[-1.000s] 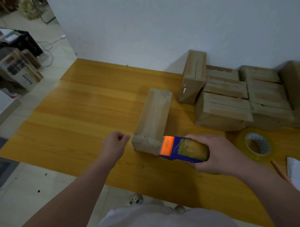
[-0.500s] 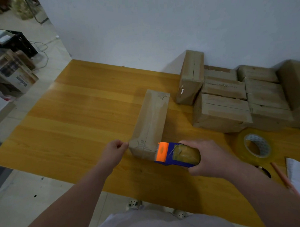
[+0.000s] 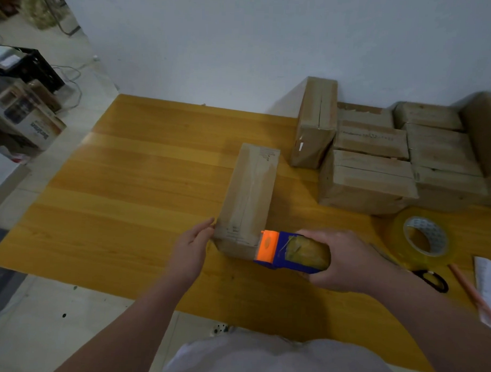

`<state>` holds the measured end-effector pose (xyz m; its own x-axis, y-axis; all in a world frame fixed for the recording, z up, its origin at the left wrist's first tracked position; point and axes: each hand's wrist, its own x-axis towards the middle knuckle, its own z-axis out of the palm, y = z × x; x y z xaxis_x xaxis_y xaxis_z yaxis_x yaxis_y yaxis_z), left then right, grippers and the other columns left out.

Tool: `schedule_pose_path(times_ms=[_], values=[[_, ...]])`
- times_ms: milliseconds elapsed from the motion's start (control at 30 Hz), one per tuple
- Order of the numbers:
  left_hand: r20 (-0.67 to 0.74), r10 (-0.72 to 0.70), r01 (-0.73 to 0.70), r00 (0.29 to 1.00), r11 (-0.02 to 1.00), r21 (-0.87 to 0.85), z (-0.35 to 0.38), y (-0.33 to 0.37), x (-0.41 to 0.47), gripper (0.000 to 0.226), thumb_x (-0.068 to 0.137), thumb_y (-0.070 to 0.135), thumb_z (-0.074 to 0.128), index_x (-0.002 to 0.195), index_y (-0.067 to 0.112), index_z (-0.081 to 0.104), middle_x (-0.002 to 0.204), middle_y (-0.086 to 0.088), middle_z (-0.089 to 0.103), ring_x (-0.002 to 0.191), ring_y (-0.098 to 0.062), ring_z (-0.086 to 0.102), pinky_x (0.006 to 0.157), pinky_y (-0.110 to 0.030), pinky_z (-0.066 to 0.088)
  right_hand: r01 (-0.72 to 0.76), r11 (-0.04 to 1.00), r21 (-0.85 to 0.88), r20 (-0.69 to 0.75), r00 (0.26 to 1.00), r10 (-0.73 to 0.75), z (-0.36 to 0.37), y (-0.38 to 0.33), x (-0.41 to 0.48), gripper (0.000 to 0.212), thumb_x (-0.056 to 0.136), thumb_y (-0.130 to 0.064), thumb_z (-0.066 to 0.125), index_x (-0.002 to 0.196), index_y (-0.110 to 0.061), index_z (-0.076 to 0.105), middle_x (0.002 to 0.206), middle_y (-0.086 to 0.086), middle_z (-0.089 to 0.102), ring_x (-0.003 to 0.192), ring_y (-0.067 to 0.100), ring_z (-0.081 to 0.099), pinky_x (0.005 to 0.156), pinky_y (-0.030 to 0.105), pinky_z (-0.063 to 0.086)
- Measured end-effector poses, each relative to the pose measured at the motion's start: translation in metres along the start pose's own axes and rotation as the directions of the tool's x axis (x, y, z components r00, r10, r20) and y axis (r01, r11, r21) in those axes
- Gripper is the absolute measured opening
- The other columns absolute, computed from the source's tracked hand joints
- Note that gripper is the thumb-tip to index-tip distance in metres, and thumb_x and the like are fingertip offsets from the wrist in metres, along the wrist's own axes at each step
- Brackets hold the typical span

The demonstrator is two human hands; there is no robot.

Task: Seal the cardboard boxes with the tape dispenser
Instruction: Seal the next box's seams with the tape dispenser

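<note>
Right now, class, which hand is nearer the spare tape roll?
Right. The right hand, gripping the tape dispenser, lies beside the tape roll; the left hand is at the cardboard box, farther left.

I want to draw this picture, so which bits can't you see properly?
All in the head view:
1. The back of the tape dispenser is hidden inside the right hand.
2. The print on the long box is too small to read.
3. The paper is cut off by the right edge.
4. The black loop near the right wrist is blurred; what it belongs to cannot be told.
</note>
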<state>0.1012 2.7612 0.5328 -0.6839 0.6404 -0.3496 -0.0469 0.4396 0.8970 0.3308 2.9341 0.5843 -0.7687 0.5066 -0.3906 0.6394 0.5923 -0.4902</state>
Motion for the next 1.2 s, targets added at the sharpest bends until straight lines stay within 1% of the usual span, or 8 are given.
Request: schedule_pose_path(times_ms=[100, 167, 233, 333, 533, 867, 1033, 1200], values=[[0.204, -0.190, 0.186, 0.960, 0.982, 0.036, -0.005, -0.015, 0.017, 0.058, 0.095, 0.034, 0.050, 0.148, 0.031, 0.026, 0.143, 0.004, 0.044, 0.127, -0.014, 0.044, 0.107, -0.035, 0.034, 0.005, 1.000, 0.024, -0.005, 1.000, -0.005, 0.001, -0.001, 0.000, 0.083, 0.065, -0.044, 0.079, 0.139, -0.044, 0.040, 0.124, -0.018, 0.053, 0.106, 0.003, 0.054, 0.083, 0.027, 0.055], [0.243, -0.166, 0.144, 0.956, 0.984, 0.105, -0.010, -0.009, 0.024, 0.060, 0.100, 0.026, 0.047, 0.146, 0.035, 0.009, 0.150, 0.008, 0.031, 0.132, -0.010, 0.035, 0.109, -0.034, 0.029, 0.008, 1.000, 0.028, -0.011, 1.000, -0.008, 0.003, -0.003, -0.001, 0.084, 0.067, -0.043, 0.078, 0.141, -0.042, 0.038, 0.126, -0.017, 0.052, 0.107, 0.003, 0.052, 0.084, 0.026, 0.054], [0.277, 0.042, -0.136, 0.960, 0.934, 0.330, -0.007, 0.005, 0.009, 0.059, 0.099, 0.041, 0.041, 0.149, 0.030, 0.012, 0.147, 0.020, 0.017, 0.136, -0.002, 0.019, 0.115, -0.033, 0.016, 0.016, 0.999, 0.033, -0.019, 1.000, -0.015, 0.005, -0.004, 0.000, 0.085, 0.067, -0.042, 0.078, 0.142, -0.041, 0.037, 0.128, -0.016, 0.050, 0.109, 0.003, 0.050, 0.085, 0.025, 0.052], [0.479, 0.305, -0.549, 0.823, 0.644, 0.533, 0.000, 0.024, -0.016, 0.082, 0.084, 0.075, 0.019, 0.150, 0.029, 0.007, 0.155, 0.016, 0.001, 0.145, 0.001, -0.004, 0.119, -0.028, -0.006, 0.025, 0.999, 0.038, -0.026, 0.999, -0.024, 0.008, -0.002, 0.000, 0.086, 0.066, -0.045, 0.077, 0.142, -0.041, 0.037, 0.128, -0.015, 0.051, 0.109, 0.002, 0.049, 0.085, 0.025, 0.052], [0.670, 0.190, -0.686, 0.718, 0.361, 0.632, 0.008, 0.009, -0.005, 0.098, 0.071, 0.087, -0.011, 0.149, 0.028, -0.009, 0.157, 0.010, -0.017, 0.142, 0.000, -0.021, 0.118, -0.029, -0.013, 0.048, 0.997, 0.057, -0.017, 0.999, -0.047, 0.009, 0.003, 0.002, 0.087, 0.062, -0.051, 0.074, 0.141, -0.041, 0.037, 0.124, -0.017, 0.052, 0.107, 0.003, 0.051, 0.082, 0.026, 0.054], [0.687, 0.115, -0.680, 0.718, 0.329, 0.656, 0.007, 0.010, -0.003, 0.089, 0.074, 0.085, -0.009, 0.147, 0.035, -0.017, 0.154, 0.013, -0.029, 0.138, 0.002, -0.031, 0.116, -0.029, -0.018, 0.002, 0.999, 0.050, 0.088, 0.996, -0.006, -0.022, 0.025, -0.024, 0.079, 0.061, -0.055, 0.077, 0.132, -0.052, 0.041, 0.114, -0.019, 0.058, 0.097, 0.004, 0.060, 0.078, 0.029, 0.056], [0.690, 0.098, -0.688, 0.717, 0.259, 0.678, 0.011, 0.013, -0.006, 0.079, 0.073, 0.085, -0.011, 0.142, 0.049, -0.018, 0.153, 0.009, -0.033, 0.137, -0.002, -0.035, 0.112, -0.029, -0.022, -0.044, 0.994, -0.103, 0.149, 0.987, 0.059, -0.017, -0.009, -0.009, 0.080, 0.071, -0.039, 0.074, 0.141, -0.041, 0.037, 0.105, -0.014, 0.053, 0.080, 0.004, 0.055, 0.062, 0.019, 0.050], [0.689, 0.102, -0.689, 0.718, 0.247, 0.681, 0.011, 0.013, -0.006, 0.079, 0.073, 0.086, -0.007, 0.143, 0.050, -0.017, 0.154, 0.007, -0.031, 0.139, -0.006, -0.033, 0.112, -0.030, -0.021, -0.065, 0.994, -0.084, 0.177, 0.981, 0.079, -0.012, -0.028, 0.008, 0.072, 0.069, -0.037, 0.076, 0.135, -0.033, 0.047, 0.099, -0.010, 0.057, 0.079, 0.007, 0.058, 0.066, 0.029, 0.056]])
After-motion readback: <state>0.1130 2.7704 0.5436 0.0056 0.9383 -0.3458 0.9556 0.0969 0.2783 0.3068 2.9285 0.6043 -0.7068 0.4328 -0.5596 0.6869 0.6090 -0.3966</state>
